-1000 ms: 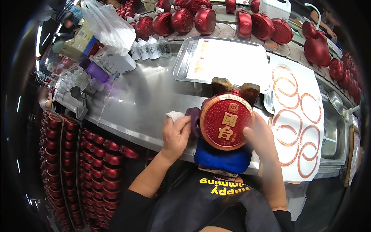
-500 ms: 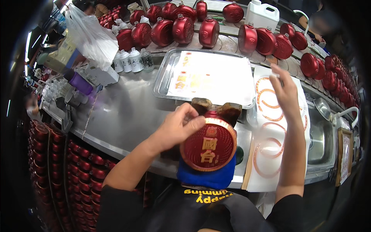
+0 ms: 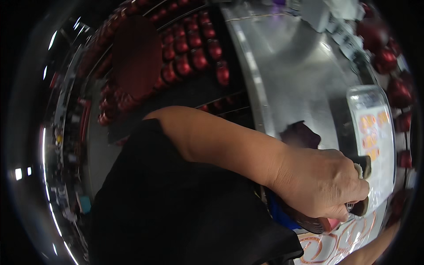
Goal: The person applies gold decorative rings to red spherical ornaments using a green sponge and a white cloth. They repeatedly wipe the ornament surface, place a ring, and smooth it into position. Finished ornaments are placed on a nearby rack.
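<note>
My left hand (image 3: 324, 187) reaches across to the right, its fingers curled closed over the neck of a round red bottle (image 3: 330, 224). Most of that bottle is hidden under the hand and wrist. A clear threaded bit of glass shows by the fingertips, and something small and whitish pokes out at the knuckles. Dark brown rest blocks (image 3: 364, 165) stand on the far side of the hand, and blue cloth (image 3: 280, 214) lies beneath the bottle. Of my right arm only the forearm (image 3: 373, 249) shows at the lower right; its hand is lost at the dark rim.
A clear tray (image 3: 353, 95) holds white sheets with orange and gold decals. More ring decals (image 3: 311, 249) lie near the right forearm. A dark crumpled cloth (image 3: 302, 134) sits on the metal bench (image 3: 287, 66). Racked red bottles (image 3: 192, 55) stand left, by a blurred dark red disc (image 3: 137, 55).
The view has swung left and tilted, bringing the racks and floor side into sight. My left hand has gone from the decal edge to the bottle's neck. The right hand has left the view.
</note>
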A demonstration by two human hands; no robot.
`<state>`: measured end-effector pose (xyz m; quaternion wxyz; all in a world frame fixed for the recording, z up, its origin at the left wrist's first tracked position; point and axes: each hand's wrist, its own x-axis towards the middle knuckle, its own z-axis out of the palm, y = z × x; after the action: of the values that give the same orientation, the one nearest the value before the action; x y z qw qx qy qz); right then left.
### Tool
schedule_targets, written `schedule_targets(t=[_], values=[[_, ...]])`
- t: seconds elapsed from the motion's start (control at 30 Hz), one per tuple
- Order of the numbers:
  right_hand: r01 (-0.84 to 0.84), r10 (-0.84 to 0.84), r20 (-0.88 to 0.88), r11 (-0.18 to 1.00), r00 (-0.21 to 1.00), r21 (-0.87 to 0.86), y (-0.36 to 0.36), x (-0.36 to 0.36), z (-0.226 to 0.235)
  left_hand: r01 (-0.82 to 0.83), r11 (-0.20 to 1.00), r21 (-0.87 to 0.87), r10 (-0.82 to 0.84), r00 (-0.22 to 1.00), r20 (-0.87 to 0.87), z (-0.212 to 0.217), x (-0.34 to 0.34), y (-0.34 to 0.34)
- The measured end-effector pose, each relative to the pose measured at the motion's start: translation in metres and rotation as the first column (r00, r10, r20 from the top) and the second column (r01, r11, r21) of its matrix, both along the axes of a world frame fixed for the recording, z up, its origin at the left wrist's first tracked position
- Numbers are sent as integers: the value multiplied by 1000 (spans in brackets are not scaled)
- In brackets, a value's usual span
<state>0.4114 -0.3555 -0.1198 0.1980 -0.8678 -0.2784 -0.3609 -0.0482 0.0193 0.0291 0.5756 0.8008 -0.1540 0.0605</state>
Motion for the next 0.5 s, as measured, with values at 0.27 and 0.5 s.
schedule_targets(t=[0.27,0.5], values=[[-697,657,-457,709,600,105,231,-365,-56,-703,667,-246,732,679,45,-38,-163,71],[-699,616,-491,714,615,21,290,-403,-46,-985,-169,-26,983,-170,63,-101,-408,165]])
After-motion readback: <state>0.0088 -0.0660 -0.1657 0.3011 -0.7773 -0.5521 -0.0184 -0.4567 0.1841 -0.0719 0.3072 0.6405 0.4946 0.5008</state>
